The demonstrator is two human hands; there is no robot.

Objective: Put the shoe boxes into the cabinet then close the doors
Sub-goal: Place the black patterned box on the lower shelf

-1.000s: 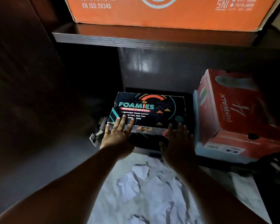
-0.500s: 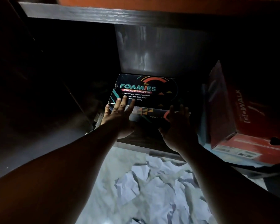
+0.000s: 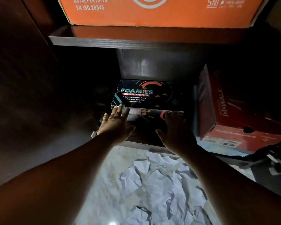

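I am reaching with both arms into the lower compartment of a dark cabinet. The black Foamies shoe box lies flat on the bottom shelf, with its long printed lid facing up and its near side turned toward me.

My left hand is spread flat, the fingers straight and a little apart. Their tips touch the near left corner of the box, at the edge where the lid meets the front side. The hand holds nothing; it only presses against the box. My right hand is also flat and spread, with the thumb pointing to the left. Its fingers lie against the near side of the box, close to the right corner, and it grips nothing either. So the box is just in front of both hands, between them and the back wall of the cabinet.

To the right of the black box, near but with a dark gap, a red Go Walk shoe box stands tilted. It seems to rest on a light blue box, though this part is dim. On the shelf above sits an orange box. Below my arms, crumpled white paper lies on the pale floor.
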